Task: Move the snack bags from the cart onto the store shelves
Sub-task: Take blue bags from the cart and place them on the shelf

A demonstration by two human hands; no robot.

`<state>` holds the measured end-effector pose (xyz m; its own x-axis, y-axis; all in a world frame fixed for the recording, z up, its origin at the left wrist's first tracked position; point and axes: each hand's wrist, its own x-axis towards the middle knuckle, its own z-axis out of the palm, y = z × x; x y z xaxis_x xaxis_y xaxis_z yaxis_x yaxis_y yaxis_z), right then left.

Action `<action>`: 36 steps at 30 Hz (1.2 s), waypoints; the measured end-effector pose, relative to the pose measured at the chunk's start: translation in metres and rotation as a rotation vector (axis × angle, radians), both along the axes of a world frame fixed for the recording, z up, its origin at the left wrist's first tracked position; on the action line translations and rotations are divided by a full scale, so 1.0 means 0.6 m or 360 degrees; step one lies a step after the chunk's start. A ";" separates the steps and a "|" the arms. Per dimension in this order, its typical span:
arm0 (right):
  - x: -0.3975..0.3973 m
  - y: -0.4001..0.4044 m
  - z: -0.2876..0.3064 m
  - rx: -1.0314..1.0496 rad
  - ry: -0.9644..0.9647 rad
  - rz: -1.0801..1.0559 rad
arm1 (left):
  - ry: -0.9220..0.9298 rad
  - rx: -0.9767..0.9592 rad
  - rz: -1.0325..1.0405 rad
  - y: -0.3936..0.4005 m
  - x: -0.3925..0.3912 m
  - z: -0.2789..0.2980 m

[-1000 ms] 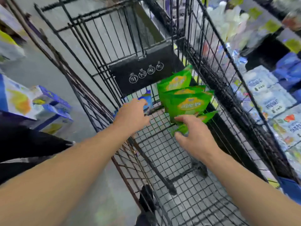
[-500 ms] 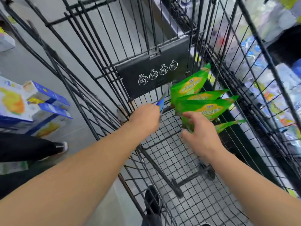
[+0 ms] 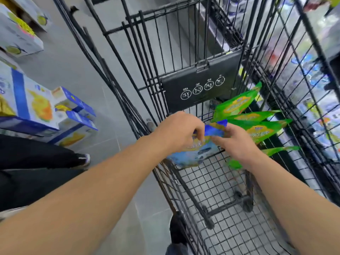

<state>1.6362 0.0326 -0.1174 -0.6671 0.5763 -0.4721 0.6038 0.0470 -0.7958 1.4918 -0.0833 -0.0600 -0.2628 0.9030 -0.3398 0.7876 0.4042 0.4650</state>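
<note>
Mostly hidden under left hand [image 3: 181,130]: blue snack bag [image 3: 191,153], pinched by its top edge inside cart [image 3: 217,183]. Right hand [image 3: 237,142] curled round fanned green snack bags [image 3: 257,129], lower ends covered, tips near the right wire wall. Shelves [image 3: 316,85] beyond, blurred. Open mesh floor nearer.

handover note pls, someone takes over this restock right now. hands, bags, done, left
Left hand: pinching the blue snack bag by its top edge, over the cart.
Right hand: gripping a fanned bunch of green snack bags, fingers also touching the blue bag's top.
All bags in view are inside the cart basket, held above its floor.
Done: bags gathered in hand; none seen shelved.
Left: lift them out and place them on the shelves to the right.
</note>
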 end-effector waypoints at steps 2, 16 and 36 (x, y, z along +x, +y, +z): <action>0.001 -0.014 0.002 -0.0156 0.0142 -0.0024 | -0.0042 0.0032 0.0100 -0.009 -0.004 -0.003; 0.056 0.003 0.095 -0.1108 0.0712 -0.0905 | -0.1210 0.0362 0.1311 0.004 0.045 -0.022; 0.379 0.060 0.123 -0.0770 0.0778 -0.1387 | -0.1819 0.0372 0.1227 0.119 0.307 0.033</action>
